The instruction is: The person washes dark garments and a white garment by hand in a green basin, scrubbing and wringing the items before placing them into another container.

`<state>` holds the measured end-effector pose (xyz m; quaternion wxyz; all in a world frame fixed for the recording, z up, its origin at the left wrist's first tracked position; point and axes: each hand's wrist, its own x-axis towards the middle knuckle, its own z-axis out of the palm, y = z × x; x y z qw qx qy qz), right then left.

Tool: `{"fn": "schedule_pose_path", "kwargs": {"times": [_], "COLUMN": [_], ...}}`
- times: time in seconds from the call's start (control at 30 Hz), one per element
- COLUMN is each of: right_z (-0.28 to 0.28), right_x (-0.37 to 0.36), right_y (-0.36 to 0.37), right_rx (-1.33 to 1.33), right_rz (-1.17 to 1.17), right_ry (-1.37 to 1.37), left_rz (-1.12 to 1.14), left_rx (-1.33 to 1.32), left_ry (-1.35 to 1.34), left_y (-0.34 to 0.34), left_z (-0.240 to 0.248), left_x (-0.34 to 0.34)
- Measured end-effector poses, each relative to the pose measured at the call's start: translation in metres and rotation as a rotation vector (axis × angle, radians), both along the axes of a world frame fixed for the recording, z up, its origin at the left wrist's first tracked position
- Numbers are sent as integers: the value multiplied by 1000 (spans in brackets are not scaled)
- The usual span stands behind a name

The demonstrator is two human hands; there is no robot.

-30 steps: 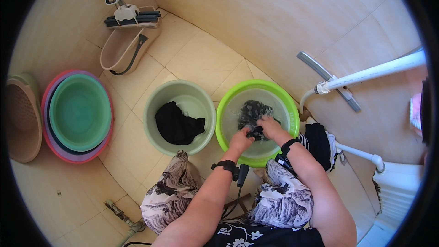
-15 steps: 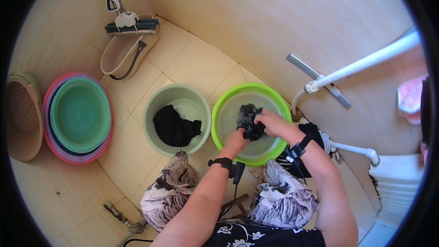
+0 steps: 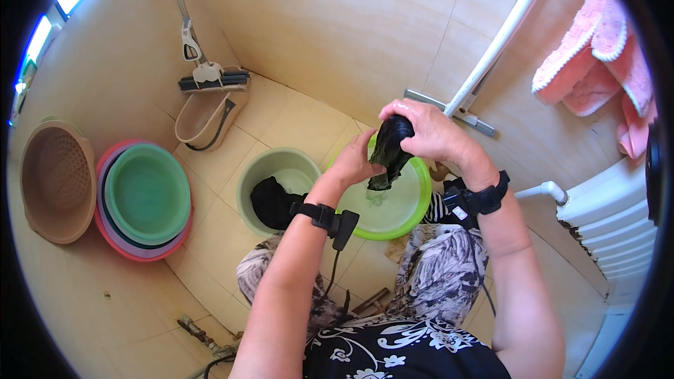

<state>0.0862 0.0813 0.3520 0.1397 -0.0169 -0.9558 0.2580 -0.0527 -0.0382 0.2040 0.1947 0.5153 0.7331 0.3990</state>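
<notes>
A wet black piece of thin cloth [image 3: 392, 146], perhaps a sock or stocking, is bunched up above the lime-green basin [image 3: 421, 209], which holds cloudy water. My right hand [image 3: 434, 130] grips its upper part, fingers curled over the top and thumb at the side. My left hand [image 3: 353, 163] is at the cloth's lower left edge, its thumb pressed against the fabric. Left of that basin, a pale green-grey basin [image 3: 246, 189] contains another black cloth [image 3: 272, 203], lying crumpled. My left forearm partly covers the near side of that basin.
Stacked basins [image 3: 149, 193] and a tan perforated basket [image 3: 57, 179] lean by the left wall. A sponge mop [image 3: 214, 78] stands in its bucket [image 3: 200, 121]. Dark and striped clothes [image 3: 437, 207] lie right of the lime basin. A white pipe [image 3: 495, 42] and pink towel [image 3: 586, 63] are at right.
Both hands have risen out of the lime basin, lifting the black cloth from the water. The view has tilted up, showing more wall and the pink towel.
</notes>
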Motion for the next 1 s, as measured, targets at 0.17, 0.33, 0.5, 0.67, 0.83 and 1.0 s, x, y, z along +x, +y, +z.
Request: {"fn": "schedule_pose_path", "kwargs": {"times": [0.17,0.33,0.5,0.67,0.83,1.0], "right_z": [21,-1,0,6,9,4], "right_x": [9,4,2,-4,-1,2], "right_y": [-31,-32,-30,-28,-21,-9], "right_rx": [-160,-495,-613,-770,-900,-955], "right_rz": [-221,-221,-146,-63,-44,-26], "right_ry": [227,349,420,489,558,646], "left_rz": [-80,-63,-180,-238,-50,145], "left_rx": [52,27,45,127,216,335], "left_ry": [14,-292,-460,-417,-434,-407], "left_y": [-18,-21,-12,1,18,27], "left_z": [52,32,26,-2,1,-5], "left_x": [11,15,20,23,46,38]}}
